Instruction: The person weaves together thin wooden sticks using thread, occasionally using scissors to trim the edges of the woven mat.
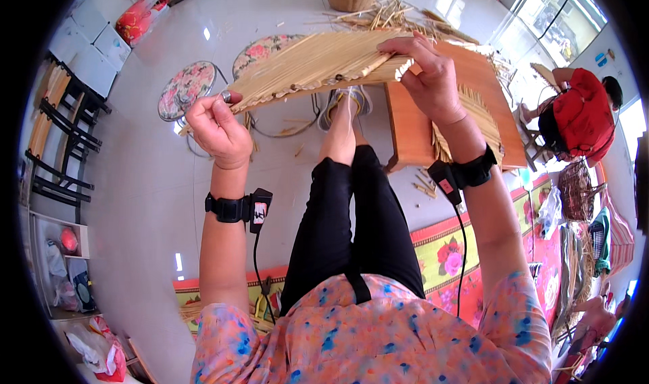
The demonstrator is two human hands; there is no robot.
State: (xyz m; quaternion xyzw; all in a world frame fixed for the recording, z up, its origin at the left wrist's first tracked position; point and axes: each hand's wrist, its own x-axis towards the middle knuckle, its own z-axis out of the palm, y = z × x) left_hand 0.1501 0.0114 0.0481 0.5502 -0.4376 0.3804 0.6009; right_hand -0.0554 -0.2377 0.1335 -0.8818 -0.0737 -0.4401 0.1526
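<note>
Woven straw mat point(318, 63) held level; long axis left-right between hands.

I see glossy pale tiled floor point(155, 181), two round floral-cushioned stools point(186, 88) at eleven o'clock, black metal rack point(57, 147) at nine, bright windows point(561, 12) at one.

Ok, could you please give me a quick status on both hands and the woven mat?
Left hand and right hand both gripping the flat pale-yellow woven straw mat, held up level. Orange wooden board beneath. Nothing obstructing.
</note>
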